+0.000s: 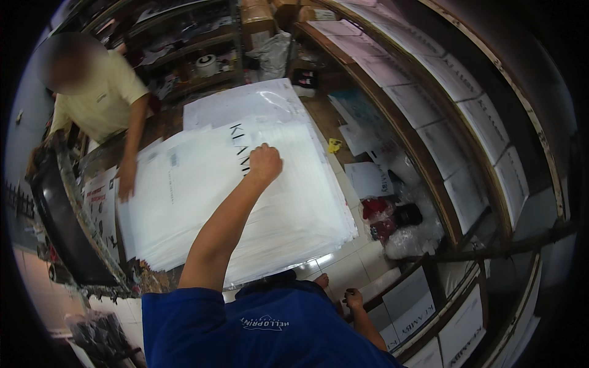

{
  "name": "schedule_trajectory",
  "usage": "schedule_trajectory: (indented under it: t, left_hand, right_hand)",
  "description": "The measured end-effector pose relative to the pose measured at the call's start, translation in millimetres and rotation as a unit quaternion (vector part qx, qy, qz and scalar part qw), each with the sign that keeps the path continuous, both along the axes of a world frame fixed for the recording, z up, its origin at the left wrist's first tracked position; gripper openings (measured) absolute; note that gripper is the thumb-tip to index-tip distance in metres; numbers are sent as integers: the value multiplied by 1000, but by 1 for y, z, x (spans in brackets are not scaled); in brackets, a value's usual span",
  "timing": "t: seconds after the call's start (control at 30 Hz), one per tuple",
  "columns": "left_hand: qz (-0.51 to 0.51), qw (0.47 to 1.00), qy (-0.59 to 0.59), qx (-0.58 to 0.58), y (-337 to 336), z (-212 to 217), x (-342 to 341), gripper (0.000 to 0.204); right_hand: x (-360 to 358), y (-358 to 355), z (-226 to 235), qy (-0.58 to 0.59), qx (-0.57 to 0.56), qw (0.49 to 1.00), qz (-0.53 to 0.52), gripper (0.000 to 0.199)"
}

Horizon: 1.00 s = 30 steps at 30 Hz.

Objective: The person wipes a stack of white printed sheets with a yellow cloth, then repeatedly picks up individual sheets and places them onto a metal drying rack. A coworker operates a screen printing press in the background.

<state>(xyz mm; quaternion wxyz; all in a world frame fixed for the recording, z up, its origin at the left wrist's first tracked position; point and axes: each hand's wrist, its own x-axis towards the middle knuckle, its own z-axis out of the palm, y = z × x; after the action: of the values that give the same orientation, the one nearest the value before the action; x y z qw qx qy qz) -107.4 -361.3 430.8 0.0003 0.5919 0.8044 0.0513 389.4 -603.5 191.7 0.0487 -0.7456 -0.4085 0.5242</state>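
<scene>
A broad pile of white printed sheets or plastic bags covers the table in front of me; which of the two, I cannot tell. Across it reaches my left hand, curled closed beside the large dark lettering on the top layer. Whatever its fingers may pinch is hidden beneath them. Down by my right side hangs my right hand, away from the table, fingers curled around something small and dark that I cannot make out. Across the table a person's hand touches the pile's left edge, blurred.
Wooden racks holding white printed sheets run along the right. A black-faced frame stands at the table's left. Plastic-wrapped bundles lie low beside the right rack. Cluttered shelves and cardboard boxes fill the back.
</scene>
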Motion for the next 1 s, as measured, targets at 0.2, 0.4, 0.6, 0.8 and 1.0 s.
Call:
schedule_trajectory:
  t: [0.2,0.4,0.6,0.8,1.0]
  left_hand:
    - [6,993,-29,-114,21,-10,5,18]
    - [-1,996,-40,-81,20,-1,3,17]
    - [-145,979,-135,57,-1,40,71,27]
    - [-356,901,-213,123,-64,74,178,32]
    - [-525,811,-245,75,-102,76,268,27]
  right_hand:
    - [31,-49,-38,-37,21,998,-36,36]
    - [24,-28,-28,66,77,984,-144,27]
    - [-53,97,180,242,210,927,-193,33]
    - [-119,154,302,389,288,873,49,47]
    - [-81,125,318,167,488,854,-71,19]
